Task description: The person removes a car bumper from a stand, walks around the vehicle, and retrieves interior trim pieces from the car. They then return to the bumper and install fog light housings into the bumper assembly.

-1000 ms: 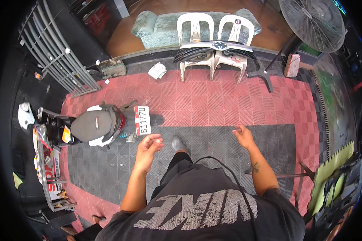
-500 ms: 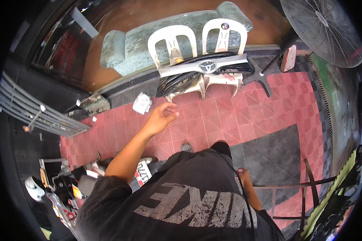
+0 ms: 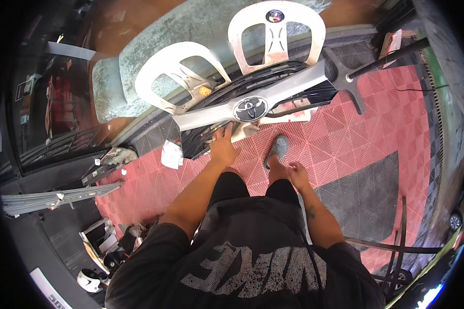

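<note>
A car front grille (image 3: 294,87) with a silver bar, an oval emblem and black slatted parts lies across two white plastic chairs (image 3: 273,49). My left hand (image 3: 224,150) reaches to its lower black edge, fingers stretched and apart, seeming to touch the slats. Whether the fingertips hook around that edge is hard to see. Just beside my right knee, my right hand (image 3: 298,175) hangs with loosely bent, parted fingers and nothing in it.
Behind the chairs stands a grey-green sofa (image 3: 105,90). A fan's dark foot (image 3: 353,82) spreads at the right of the grille. White crumpled paper (image 3: 171,154) lies on the red tiled floor (image 3: 335,139). Metal bars (image 3: 392,247) stand low at the right, a pipe rack (image 3: 62,198) at the left.
I have come closer to the chairs, and the grille looks larger. My left hand has gone from mid-air to the grille's lower edge. My right hand has moved forward beside my knee.
</note>
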`<state>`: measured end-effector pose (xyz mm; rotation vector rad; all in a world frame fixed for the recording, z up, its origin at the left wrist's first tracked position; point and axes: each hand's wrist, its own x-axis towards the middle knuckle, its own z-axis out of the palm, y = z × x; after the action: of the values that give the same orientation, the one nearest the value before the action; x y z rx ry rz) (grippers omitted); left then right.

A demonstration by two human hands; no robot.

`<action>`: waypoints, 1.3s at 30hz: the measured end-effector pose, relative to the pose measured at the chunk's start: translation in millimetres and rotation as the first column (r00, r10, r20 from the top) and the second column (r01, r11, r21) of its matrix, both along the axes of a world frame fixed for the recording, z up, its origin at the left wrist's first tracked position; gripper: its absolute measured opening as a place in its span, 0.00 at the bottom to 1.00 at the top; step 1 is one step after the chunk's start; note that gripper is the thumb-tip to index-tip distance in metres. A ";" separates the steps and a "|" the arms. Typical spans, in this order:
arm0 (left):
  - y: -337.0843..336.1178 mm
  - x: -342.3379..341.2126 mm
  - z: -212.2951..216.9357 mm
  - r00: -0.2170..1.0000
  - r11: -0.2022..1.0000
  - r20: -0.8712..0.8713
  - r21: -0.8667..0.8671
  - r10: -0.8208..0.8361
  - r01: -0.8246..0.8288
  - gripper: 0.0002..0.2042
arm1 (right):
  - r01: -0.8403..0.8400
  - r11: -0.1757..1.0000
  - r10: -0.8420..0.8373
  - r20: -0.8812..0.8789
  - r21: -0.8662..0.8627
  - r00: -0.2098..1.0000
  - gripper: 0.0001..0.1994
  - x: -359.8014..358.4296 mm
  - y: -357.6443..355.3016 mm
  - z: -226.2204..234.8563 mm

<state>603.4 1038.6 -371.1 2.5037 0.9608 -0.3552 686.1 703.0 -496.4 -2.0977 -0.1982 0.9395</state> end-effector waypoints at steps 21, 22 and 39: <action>181.0 72.4 -48.1 0.827 0.824 -0.024 -0.109 -0.562 0.557 0.46 | 0.701 0.713 -0.606 -0.512 -0.011 0.609 0.25 5.6 172.2 53.0; 180.6 71.1 -37.6 0.830 0.824 -0.012 -0.126 -0.558 0.552 0.46 | 0.703 0.711 -0.616 -0.491 -0.010 0.616 0.26 -3.1 171.6 61.1; 115.3 59.7 131.4 0.444 0.483 0.190 0.322 -0.875 0.814 0.36 | 0.905 0.276 -0.879 -0.295 0.325 0.374 0.45 -44.6 122.1 253.3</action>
<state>663.1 1153.8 -239.6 2.9018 -0.5435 -0.1010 641.5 825.0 -243.1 -1.3404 0.7296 0.1698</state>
